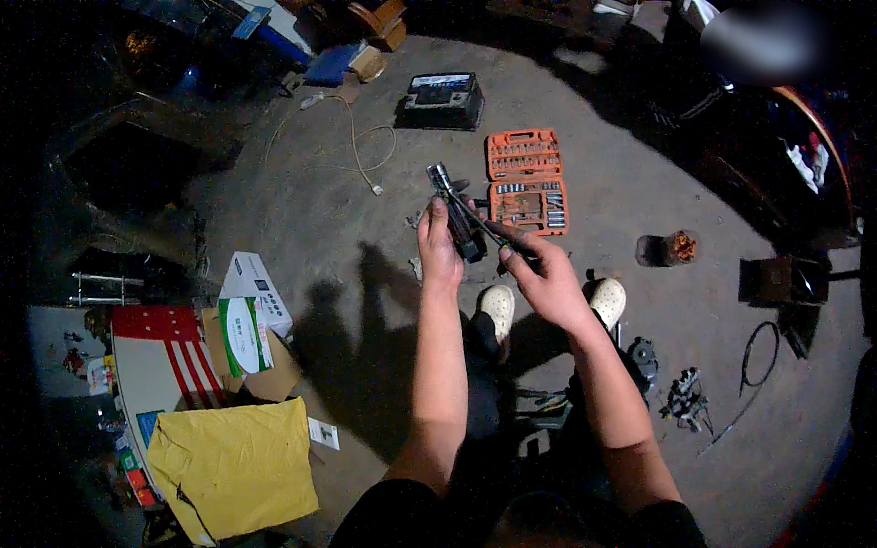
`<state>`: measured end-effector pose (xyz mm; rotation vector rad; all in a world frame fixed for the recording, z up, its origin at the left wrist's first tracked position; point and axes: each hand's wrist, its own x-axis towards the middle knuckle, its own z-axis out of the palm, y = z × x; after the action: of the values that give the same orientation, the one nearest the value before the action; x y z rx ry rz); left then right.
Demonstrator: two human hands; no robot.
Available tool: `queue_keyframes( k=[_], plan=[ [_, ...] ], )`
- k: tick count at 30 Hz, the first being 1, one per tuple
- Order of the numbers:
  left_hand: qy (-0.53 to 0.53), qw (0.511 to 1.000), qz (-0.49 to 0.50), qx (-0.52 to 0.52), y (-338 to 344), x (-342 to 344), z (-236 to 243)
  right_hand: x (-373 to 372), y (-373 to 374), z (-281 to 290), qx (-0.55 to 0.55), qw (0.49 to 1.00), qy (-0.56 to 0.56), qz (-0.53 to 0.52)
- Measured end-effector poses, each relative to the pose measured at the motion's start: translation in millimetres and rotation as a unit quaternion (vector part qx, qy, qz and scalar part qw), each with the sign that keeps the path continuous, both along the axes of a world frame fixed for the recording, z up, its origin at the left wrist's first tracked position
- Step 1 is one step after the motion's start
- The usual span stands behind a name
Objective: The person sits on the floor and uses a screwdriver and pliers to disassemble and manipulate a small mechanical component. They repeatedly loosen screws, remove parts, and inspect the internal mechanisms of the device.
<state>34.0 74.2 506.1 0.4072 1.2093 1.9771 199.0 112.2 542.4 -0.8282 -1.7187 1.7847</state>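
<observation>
My left hand (442, 251) is closed around a dark, oblong mechanical part (466, 239), held up above the floor in front of me. A ratchet wrench (440, 179) lies across the top of that part, its shiny metal head at the far end. The fingers of my right hand (545, 276) wrap the wrench's dark handle, which slants down toward me on the right. Where the head meets the part is too small to make out. Just beyond my hands, an orange socket set case (525, 180) lies unfolded on the floor, with sockets in its slots.
A car battery (440, 111) stands farther off, beside a pale cable (354, 146). On the left are a yellow padded envelope (233, 466) and a white box (251, 279). To my right lie a tin (680, 247), a black hose (754, 384) and loose parts (687, 402).
</observation>
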Motion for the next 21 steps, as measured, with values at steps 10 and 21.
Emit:
queue_keyframes(
  k=[10,21],
  plan=[
    [-0.003,0.997,-0.07,0.02,-2.5,-6.0,3.7,-5.1,-4.3,0.4,0.046,0.999,0.019,-0.023],
    [0.024,0.994,-0.102,0.032,2.7,1.2,-1.4,6.7,4.9,6.4,0.065,0.998,0.001,-0.025]
  ],
)
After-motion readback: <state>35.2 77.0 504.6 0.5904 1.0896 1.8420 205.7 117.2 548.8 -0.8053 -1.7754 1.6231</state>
